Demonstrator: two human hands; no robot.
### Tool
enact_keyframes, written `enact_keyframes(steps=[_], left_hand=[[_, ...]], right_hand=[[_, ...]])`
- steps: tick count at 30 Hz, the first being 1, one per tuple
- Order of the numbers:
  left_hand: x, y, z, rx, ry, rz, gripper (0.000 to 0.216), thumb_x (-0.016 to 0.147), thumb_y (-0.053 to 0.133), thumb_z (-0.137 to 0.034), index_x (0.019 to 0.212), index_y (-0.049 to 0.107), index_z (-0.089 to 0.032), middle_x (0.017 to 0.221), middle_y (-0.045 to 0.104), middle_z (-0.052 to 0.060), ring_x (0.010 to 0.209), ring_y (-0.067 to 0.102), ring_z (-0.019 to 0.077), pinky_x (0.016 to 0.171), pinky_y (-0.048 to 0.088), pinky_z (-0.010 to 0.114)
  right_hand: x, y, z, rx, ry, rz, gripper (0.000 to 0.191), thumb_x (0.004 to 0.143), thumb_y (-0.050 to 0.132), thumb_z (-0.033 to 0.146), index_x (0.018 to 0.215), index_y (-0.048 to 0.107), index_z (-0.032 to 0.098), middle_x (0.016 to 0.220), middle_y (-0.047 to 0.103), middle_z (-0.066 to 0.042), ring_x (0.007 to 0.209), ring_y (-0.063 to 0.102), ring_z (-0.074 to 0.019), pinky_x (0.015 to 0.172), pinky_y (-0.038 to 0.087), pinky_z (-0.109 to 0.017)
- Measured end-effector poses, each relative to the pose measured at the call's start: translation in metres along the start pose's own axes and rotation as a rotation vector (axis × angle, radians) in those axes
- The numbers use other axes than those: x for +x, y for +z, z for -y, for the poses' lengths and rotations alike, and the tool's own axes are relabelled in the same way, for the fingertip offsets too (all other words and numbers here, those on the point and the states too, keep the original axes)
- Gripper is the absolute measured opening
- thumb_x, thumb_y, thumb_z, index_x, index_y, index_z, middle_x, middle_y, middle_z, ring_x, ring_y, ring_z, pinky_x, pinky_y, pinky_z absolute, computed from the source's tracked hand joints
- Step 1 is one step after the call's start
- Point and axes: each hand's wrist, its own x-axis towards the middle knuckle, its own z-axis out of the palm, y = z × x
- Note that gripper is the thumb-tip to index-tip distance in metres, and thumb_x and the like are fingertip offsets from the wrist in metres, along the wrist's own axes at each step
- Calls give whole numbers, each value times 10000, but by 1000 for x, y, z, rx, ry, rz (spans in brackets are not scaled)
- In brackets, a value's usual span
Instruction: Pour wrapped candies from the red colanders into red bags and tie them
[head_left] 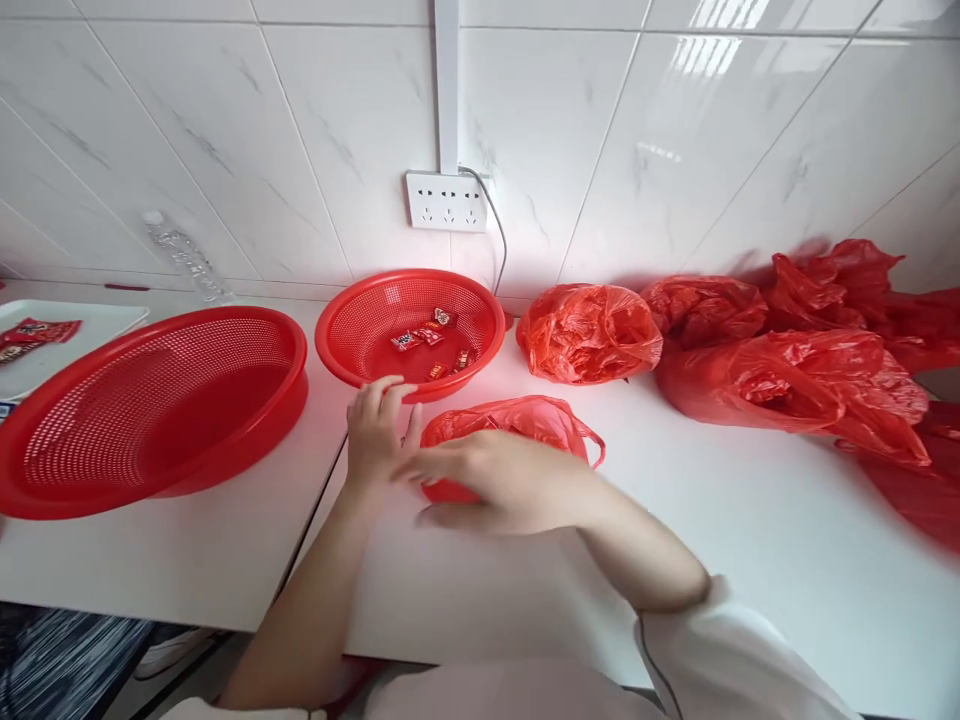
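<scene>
My left hand (377, 430) is at the near rim of a round red plastic basket (367, 310), fingers stretched and apart, with nothing visible in it. Several small red wrapped packets (429, 333) lie inside that basket. My right hand (499, 485) reaches leftward across a red plastic bag (536, 415), its fingertips close to my left wrist. Motion smears it somewhat, but its finger and thumb show apart and I see nothing between them. The bag lies on the white table in front of the basket, a handle loop on its right side, its contents mostly hidden.
A larger red basket (289, 375) stands at left, beside a white tray (112, 312) bearing red packets. Several filled red bags (589, 335) line the right. A clear plastic bottle (187, 258) is by the tiled wall, under which a socket strip (448, 202) hangs with a cable.
</scene>
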Motion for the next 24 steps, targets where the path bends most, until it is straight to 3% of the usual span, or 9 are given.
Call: enact_keyframes(steps=[2, 5, 7, 10, 12, 14, 16, 20, 24], left_hand=[[-3, -8, -11, 75, -91, 116, 227, 893, 469, -418, 892, 587, -225, 990, 651, 71, 924, 615, 246, 837, 428, 367], [-5, -16, -20, 206, -239, 348, 383, 848, 458, -602, 856, 556, -231, 888, 680, 55, 757, 627, 244, 651, 401, 329], [-6, -16, -19, 245, -279, 458, 479, 785, 478, -686, 902, 562, -229, 936, 693, 81, 788, 640, 277, 635, 389, 331], [-6, -8, -10, 288, -324, 597, 531, 724, 510, -717, 871, 587, -212, 859, 697, 110, 781, 642, 315, 622, 381, 341], [-5, -5, -3, 299, -343, 737, 477, 691, 559, -682, 716, 588, -207, 738, 679, 96, 701, 626, 301, 596, 369, 339], [-2, -5, 4, 193, -351, 854, 422, 693, 591, -614, 594, 558, -205, 661, 650, 64, 631, 597, 252, 571, 363, 320], [4, -12, 6, -25, -380, 864, 365, 729, 592, -555, 629, 601, -203, 683, 652, 35, 629, 582, 210, 566, 371, 294], [21, -36, 0, -327, -468, 685, 321, 762, 625, -502, 871, 701, -209, 858, 691, 33, 756, 587, 196, 607, 400, 274], [42, -57, -14, -576, -453, 565, 253, 764, 675, -425, 898, 695, -212, 904, 682, 37, 833, 599, 191, 725, 447, 295]], right_hand=[[-40, -35, -13, -101, 139, 10, 359, 898, 558, 382, 1241, 588, 283, 1168, 670, -27, 1005, 644, -204, 871, 490, -335], [-91, -75, -47, -238, 547, -38, 474, 895, 512, 503, 1303, 530, 263, 1205, 646, -75, 1056, 624, -233, 870, 493, -360], [-112, -87, -70, -373, 800, -78, 557, 868, 491, 583, 1281, 542, 213, 1196, 635, -134, 1061, 613, -279, 843, 494, -396], [-117, -88, -95, -503, 950, -125, 723, 783, 561, 637, 1329, 483, 170, 1155, 636, -171, 1045, 601, -319, 775, 495, -396], [-110, -85, -105, -502, 974, -42, 703, 719, 669, 536, 1293, 513, 162, 1089, 661, -161, 945, 629, -304, 689, 492, -358], [-103, -84, -108, -457, 982, 95, 437, 720, 677, 378, 1094, 638, 156, 954, 694, -135, 788, 644, -263, 605, 471, -330], [-102, -89, -104, -394, 922, 90, 183, 764, 607, 292, 871, 683, 165, 830, 699, -103, 701, 633, -226, 584, 461, -320], [-118, -106, -82, -119, 584, -327, 192, 833, 573, 360, 884, 677, 207, 881, 693, -61, 817, 640, -210, 742, 505, -348], [-123, -112, -66, 239, 311, -693, 236, 844, 600, 412, 987, 626, 228, 834, 655, -46, 781, 637, -189, 770, 518, -376]])
